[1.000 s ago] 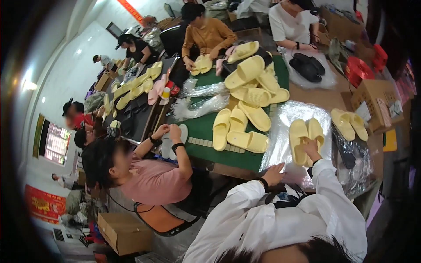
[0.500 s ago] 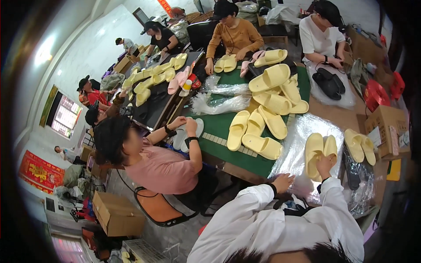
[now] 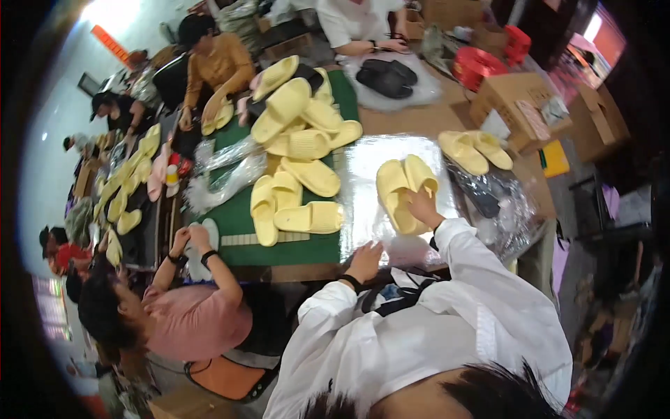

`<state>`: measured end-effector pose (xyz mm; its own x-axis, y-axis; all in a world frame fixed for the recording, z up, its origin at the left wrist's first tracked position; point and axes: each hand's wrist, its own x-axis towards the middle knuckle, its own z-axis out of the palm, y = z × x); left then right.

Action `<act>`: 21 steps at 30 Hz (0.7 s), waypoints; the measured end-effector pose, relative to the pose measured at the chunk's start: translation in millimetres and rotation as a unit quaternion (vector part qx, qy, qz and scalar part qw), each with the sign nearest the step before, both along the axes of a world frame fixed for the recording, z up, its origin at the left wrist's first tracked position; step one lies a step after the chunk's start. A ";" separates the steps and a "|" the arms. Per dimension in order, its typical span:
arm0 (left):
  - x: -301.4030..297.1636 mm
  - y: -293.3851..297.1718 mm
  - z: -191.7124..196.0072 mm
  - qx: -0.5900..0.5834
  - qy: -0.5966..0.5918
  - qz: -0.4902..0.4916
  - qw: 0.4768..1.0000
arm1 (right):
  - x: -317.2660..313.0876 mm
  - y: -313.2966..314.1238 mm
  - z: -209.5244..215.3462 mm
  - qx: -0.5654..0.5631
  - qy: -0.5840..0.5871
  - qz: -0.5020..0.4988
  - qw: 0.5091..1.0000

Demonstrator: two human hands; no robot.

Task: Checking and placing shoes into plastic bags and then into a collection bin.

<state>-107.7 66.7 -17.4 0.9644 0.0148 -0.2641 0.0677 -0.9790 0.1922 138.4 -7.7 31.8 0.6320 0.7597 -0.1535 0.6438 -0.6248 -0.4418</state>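
Observation:
A pair of pale yellow slippers (image 3: 395,199) lies side by side on a stack of clear plastic bags (image 3: 364,157), toes away from me. My right hand (image 3: 422,208) grips the right slipper near its strap, covering part of the sole. My left hand (image 3: 366,262) rests on the near edge of the plastic, fingers spread, holding nothing. Left of the plastic, several loose yellow slippers (image 3: 308,218) lie heaped on a green mat (image 3: 241,253). Another yellow pair (image 3: 474,150) sits to the right, beside dark slippers wrapped in clear plastic (image 3: 481,192).
At left, a co-worker in pink (image 3: 199,321) handles a pale slipper. Two co-workers sit across the table, in orange (image 3: 220,66) and white (image 3: 359,28). Black slippers (image 3: 386,77) lie on plastic at the far side. A cardboard box (image 3: 520,108) stands at right.
My view has turned to the right, so the table and people appear farther left. My right hand remains at the yellow pair, and my left hand stays on the plastic's near edge.

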 end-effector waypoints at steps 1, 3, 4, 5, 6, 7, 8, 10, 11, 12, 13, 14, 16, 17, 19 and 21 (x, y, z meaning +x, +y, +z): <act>1.0 -1.0 1.4 0.002 -0.004 0.001 1.000 | -1.1 -5.5 5.5 0.016 -0.015 -0.021 1.000; 3.5 -4.8 2.8 -0.004 -0.004 -0.005 1.000 | 3.8 -17.1 0.2 0.021 -0.057 -0.062 0.996; 3.8 -5.9 3.1 -0.006 -0.004 0.004 1.000 | 4.9 -21.3 -2.4 0.029 -0.097 -0.088 0.991; 4.0 -5.9 3.5 -0.007 -0.002 -0.003 1.000 | 5.3 -25.2 -4.8 0.027 -0.096 -0.094 0.991; 4.2 -6.7 5.2 -0.006 0.000 -0.004 1.000 | 4.8 -28.5 -5.6 0.023 -0.132 -0.096 0.986; 4.1 -7.0 6.8 -0.004 0.003 -0.004 1.000 | 4.7 -31.5 -6.3 0.020 -0.168 -0.096 0.981; 3.0 -7.5 8.7 -0.004 0.014 -0.005 1.000 | 7.8 -33.0 -6.4 0.018 -0.167 -0.098 0.981; 1.2 -7.3 5.8 -0.004 0.006 -0.003 1.000 | 18.7 -30.8 -2.9 -0.098 -0.004 0.023 0.995; -0.2 -7.9 4.0 -0.004 0.000 0.001 1.000 | 18.8 -30.2 -9.1 -0.097 -0.004 0.021 0.995; 1.3 -8.4 3.7 -0.003 -0.001 -0.003 1.000 | 20.3 -28.8 -20.9 -0.018 0.071 -0.044 0.996; 4.5 -9.0 5.2 -0.004 -0.002 -0.006 1.000 | 25.0 -28.6 -35.1 0.064 0.144 -0.111 0.981; 7.8 -9.9 6.5 -0.005 -0.004 -0.010 1.000 | 35.6 -29.6 -46.7 0.071 0.174 -0.084 0.979; 0.3 -5.4 -6.4 0.002 -0.005 -0.009 1.000 | 25.4 -14.3 -37.4 0.048 0.170 -0.089 0.980; -3.7 -2.8 -12.8 0.009 -0.009 -0.011 1.000 | 17.8 -5.3 -30.1 0.024 0.163 -0.097 0.982; -1.7 -2.3 -13.1 0.003 -0.003 -0.010 1.000 | 6.9 4.5 -17.2 0.006 0.124 -0.083 0.989; 1.2 -3.5 -9.3 -0.002 0.001 -0.011 1.000 | -1.6 9.5 -11.7 -0.012 0.083 -0.070 0.994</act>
<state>-106.6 63.2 -26.7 0.9639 -0.0069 -0.2660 0.0470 -0.9795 0.1956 136.8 1.8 20.1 0.6958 0.6608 -0.2814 0.4693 -0.7149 -0.5183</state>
